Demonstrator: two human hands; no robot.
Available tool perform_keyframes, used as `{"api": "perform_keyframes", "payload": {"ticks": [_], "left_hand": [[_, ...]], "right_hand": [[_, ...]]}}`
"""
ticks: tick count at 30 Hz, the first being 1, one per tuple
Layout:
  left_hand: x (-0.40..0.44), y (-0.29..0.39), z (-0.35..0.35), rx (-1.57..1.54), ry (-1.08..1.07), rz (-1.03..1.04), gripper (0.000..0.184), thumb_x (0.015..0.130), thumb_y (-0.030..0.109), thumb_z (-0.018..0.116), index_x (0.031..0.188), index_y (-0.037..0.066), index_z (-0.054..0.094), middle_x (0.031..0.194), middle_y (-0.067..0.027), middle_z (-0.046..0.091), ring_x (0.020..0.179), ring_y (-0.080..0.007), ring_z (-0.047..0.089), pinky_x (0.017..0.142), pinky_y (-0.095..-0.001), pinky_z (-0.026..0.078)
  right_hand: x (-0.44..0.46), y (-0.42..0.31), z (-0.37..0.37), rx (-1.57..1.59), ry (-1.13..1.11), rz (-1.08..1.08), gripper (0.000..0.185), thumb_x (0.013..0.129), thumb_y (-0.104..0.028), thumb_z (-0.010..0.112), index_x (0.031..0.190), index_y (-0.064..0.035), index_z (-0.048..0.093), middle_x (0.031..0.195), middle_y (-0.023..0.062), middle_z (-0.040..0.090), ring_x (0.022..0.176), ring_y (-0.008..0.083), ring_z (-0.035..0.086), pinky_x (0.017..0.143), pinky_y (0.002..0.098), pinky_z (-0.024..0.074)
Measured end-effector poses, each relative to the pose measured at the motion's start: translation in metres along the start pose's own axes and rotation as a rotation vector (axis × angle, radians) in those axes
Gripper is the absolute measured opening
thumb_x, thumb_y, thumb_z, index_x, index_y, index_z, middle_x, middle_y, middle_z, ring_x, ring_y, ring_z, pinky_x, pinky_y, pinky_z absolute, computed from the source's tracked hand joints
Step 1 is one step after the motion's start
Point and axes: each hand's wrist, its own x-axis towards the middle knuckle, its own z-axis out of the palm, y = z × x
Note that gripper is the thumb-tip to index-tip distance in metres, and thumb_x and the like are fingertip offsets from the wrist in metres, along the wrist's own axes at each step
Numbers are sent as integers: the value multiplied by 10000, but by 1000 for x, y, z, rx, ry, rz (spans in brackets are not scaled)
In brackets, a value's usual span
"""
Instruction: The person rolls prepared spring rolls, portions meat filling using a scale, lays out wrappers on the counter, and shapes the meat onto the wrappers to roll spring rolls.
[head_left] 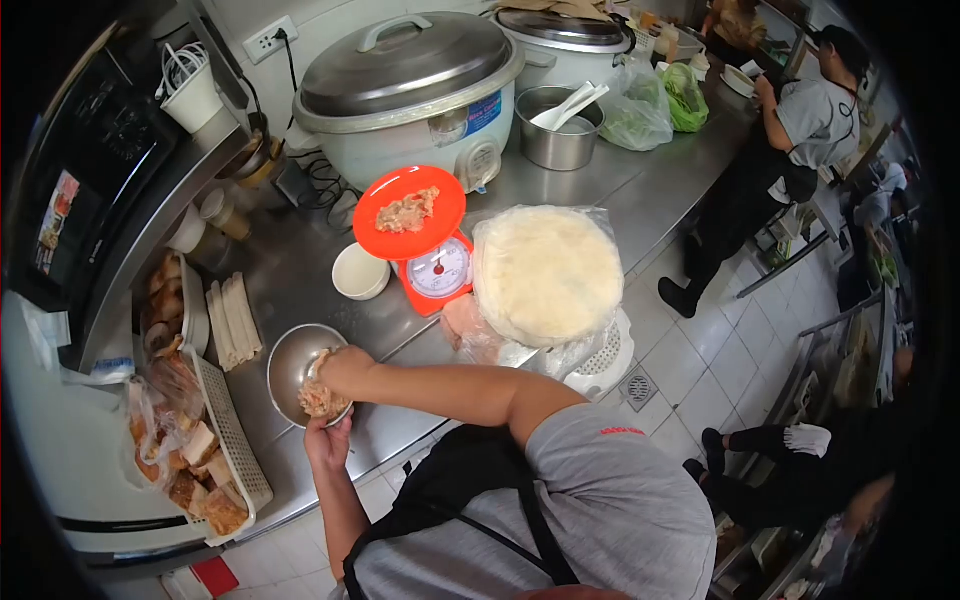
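Note:
Chopped raw meat (320, 400) lies in a metal bowl (283, 375) on the steel counter. My left hand (328, 440) grips the bowl's near rim from below. Reaching into the bowl, my right hand (345, 375) has its fingers closed around some of the meat, the fingertips partly hidden. Behind the bowl, an orange scale (438, 272) carries an orange plate (375, 235) with more meat on it. A white cup (360, 272) stands left of the scale, and a bagged stack of round, pale wrappers (547, 275) sits to its right.
Rolled sticks (233, 322) and a basket (236, 425) of bagged food pieces are on the left. A large cooker (400, 125), a metal pot (560, 140) and bagged greens (685, 98) line the back. One person (815, 125) stands at the far right; others are beyond.

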Motion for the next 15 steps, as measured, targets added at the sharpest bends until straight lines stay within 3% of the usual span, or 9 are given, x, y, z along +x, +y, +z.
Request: {"api": "perform_keyframes", "payload": {"ticks": [2,5,6,8,11,12,13,15], "left_hand": [[-1,1,7,-58,44,7,472,780,65,372,1248,1,366,1135,-191,533,905,-346,596,621,-326,569],[6,4,-11,-77,-67,-12,460,783,70,373,1238,0,376,1124,-198,537,892,-349,600,625,-325,570],[2,6,-10,-77,-44,-5,460,783,72,375,1237,0,377,1121,-199,539,889,-350,601,627,-327,571],[0,9,-4,-73,-13,3,458,783,77,378,1234,-1,379,1115,-202,542,882,-352,602,633,-331,571],[-1,21,-19,-62,-5,-17,464,774,78,381,1230,-10,379,1075,-207,564,838,-353,615,623,-334,572],[-2,26,-24,-60,-5,-24,465,772,77,380,1229,-13,378,1065,-208,569,827,-353,618,621,-336,573],[-5,30,-27,-68,5,-10,459,769,83,380,1216,-22,386,1044,-210,577,809,-357,621,617,-337,573],[-4,40,-42,-63,61,8,452,770,90,381,1207,-26,393,1053,-211,572,818,-361,618,621,-341,573]], "right_hand": [[-2,6,-6,43,117,-61,224,770,-218,514,848,-65,657,842,140,648,803,273,633,691,380,500],[14,15,-1,528,182,15,162,770,-188,560,799,-57,651,799,139,640,741,253,629,667,351,493],[7,18,-20,745,246,10,155,767,-188,585,789,-45,645,781,131,640,729,237,626,665,338,489],[0,27,-68,843,283,16,189,766,-219,625,799,-33,636,785,109,642,735,195,617,681,316,481],[-19,60,-155,586,361,49,275,832,-305,543,916,-58,632,886,88,637,844,204,598,757,332,460],[-29,68,-181,425,538,131,400,849,-389,482,819,-16,624,783,164,621,775,321,596,670,399,467],[-30,95,-193,420,606,31,366,858,-341,453,823,-17,619,806,168,618,784,316,597,669,400,468],[-34,130,-221,276,629,200,292,834,-273,473,845,-18,614,812,166,624,778,301,603,663,395,473]]}}
